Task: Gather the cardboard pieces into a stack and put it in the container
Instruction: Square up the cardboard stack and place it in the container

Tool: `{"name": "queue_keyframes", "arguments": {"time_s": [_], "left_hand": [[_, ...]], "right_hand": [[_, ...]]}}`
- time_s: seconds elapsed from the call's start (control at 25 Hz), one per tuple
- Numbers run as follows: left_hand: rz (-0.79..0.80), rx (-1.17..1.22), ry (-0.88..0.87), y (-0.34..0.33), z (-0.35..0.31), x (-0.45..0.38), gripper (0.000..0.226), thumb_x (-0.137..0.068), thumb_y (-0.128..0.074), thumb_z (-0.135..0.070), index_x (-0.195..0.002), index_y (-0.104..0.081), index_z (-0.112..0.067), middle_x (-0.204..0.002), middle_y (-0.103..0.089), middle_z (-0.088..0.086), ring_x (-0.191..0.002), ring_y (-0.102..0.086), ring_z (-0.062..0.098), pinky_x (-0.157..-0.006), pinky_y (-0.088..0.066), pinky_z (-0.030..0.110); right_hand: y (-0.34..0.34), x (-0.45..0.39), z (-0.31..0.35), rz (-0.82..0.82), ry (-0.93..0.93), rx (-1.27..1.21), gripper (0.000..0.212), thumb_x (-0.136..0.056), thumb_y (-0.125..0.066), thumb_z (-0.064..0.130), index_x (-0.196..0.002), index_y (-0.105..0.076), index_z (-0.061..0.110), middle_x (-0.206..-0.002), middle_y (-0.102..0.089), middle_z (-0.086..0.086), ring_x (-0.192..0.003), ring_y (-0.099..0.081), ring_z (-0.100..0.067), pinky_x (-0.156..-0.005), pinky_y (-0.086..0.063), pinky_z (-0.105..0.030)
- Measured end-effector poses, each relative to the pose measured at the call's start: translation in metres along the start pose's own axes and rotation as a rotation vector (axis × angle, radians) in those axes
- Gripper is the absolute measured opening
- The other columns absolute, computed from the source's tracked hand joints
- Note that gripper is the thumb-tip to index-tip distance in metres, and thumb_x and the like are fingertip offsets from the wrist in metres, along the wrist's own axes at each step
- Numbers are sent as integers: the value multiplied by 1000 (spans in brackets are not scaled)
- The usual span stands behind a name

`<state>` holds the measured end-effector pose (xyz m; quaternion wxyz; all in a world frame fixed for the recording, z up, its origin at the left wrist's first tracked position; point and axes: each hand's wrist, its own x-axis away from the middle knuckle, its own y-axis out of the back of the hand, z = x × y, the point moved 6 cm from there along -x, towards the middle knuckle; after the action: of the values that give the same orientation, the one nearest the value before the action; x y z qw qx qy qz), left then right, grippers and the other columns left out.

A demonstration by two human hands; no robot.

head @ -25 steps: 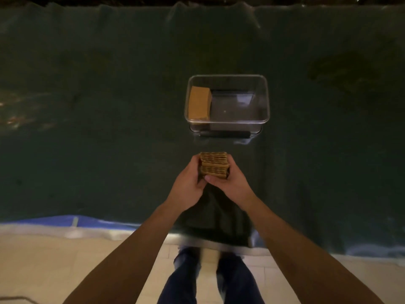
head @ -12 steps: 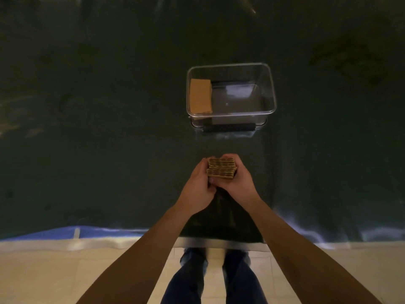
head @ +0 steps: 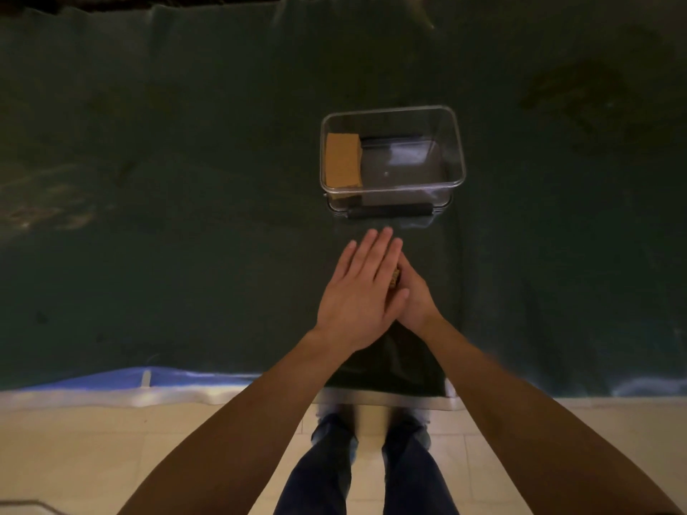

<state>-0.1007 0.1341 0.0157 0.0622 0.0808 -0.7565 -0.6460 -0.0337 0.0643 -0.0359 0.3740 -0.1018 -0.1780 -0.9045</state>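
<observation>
A stack of brown cardboard pieces (head: 394, 278) is almost wholly hidden between my hands; only a sliver of its corrugated edge shows. My left hand (head: 358, 291) lies flat over the top of it with the fingers stretched out and together. My right hand (head: 415, 295) grips the stack from the right side and below. The clear plastic container (head: 455, 143) stands just beyond my hands on the dark green cloth. Another stack of cardboard (head: 342, 159) sits at the container's left end.
The dark green cloth (head: 186, 180) covers the whole table. A black handle (head: 390, 211) runs along the container's near side. The table's near edge (head: 111, 384) shows blue and white, with tiled floor and my legs below it.
My left hand has let go of the stack's left side and now lies flat across its top, hiding it. The stack stayed in front of the container.
</observation>
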Motion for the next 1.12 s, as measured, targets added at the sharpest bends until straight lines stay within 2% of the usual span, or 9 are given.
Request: {"name": "queue_keyframes", "arguments": {"time_s": [0.08,0.2,0.28,0.36,0.52,0.64,0.84,1.0,1.12], "left_hand": [[-71,-6,26,6,1,3,70,-101,-21,-49,-156,-5,-10,-164,6,9,-153,5,25,-124,-3,45],[-7,-13,-1,-2,-5,1,68,-102,-20,-49,-156,-6,-11,-166,0,8,-153,3,22,-123,-11,48],[-1,-18,7,-4,-4,-2,67,-102,-15,-51,-156,-3,-12,-166,2,7,-153,5,22,-123,-9,47],[-21,-2,37,-2,-2,-2,67,-102,-11,-51,-156,1,-13,-165,9,6,-153,8,23,-124,-3,46],[3,25,13,-7,-2,-1,67,-102,-19,-50,-156,-4,-13,-166,2,6,-153,5,21,-123,-11,47],[-49,73,51,0,0,-6,70,-101,-20,-53,-157,-2,-14,-166,5,6,-153,6,22,-124,-4,45],[-46,109,34,-11,0,-4,62,-100,-35,-49,-152,-26,-17,-157,-35,5,-149,-24,23,-122,-19,46],[-137,224,84,-7,7,-2,38,-97,-47,-39,-130,-49,-20,-132,-54,5,-130,-44,23,-108,-43,43],[-167,357,160,-6,23,-3,29,-96,-50,-33,-121,-52,-19,-123,-54,4,-118,-45,18,-96,-46,34]], "right_hand": [[-1,-1,-2,-7,-1,15,29,-98,-57,12,-123,-52,25,-104,-62,16,-92,-62,7,-90,-54,-23],[-3,-2,-1,-7,-8,-27,41,-101,-52,16,-141,-44,22,-119,-57,18,-105,-58,8,-95,-46,-14],[-4,-1,4,-1,34,30,46,-100,-54,15,-143,-40,26,-115,-53,25,-110,-56,2,-91,-43,-11],[-4,-1,5,16,35,59,46,-99,-56,15,-142,-42,21,-103,-53,26,-111,-59,-10,-87,-44,-13],[-3,-1,4,9,58,50,43,-95,-57,27,-127,-39,48,-108,-53,28,-114,-57,-9,-99,-47,-29],[-4,-1,5,14,64,26,36,-96,-58,19,-127,-46,35,-105,-56,23,-112,-60,-14,-97,-49,-32],[-4,-1,3,-4,65,105,40,-99,-54,14,-126,-39,40,-110,-54,28,-103,-58,6,-98,-49,-25],[-12,-4,-10,-11,58,271,24,-94,-55,30,-117,-50,31,-105,-59,19,-98,-61,-5,-91,-55,-39],[-14,-8,1,7,86,437,38,-86,-58,39,-120,-51,23,-111,-63,5,-103,-58,-20,-86,-54,-43]]}}
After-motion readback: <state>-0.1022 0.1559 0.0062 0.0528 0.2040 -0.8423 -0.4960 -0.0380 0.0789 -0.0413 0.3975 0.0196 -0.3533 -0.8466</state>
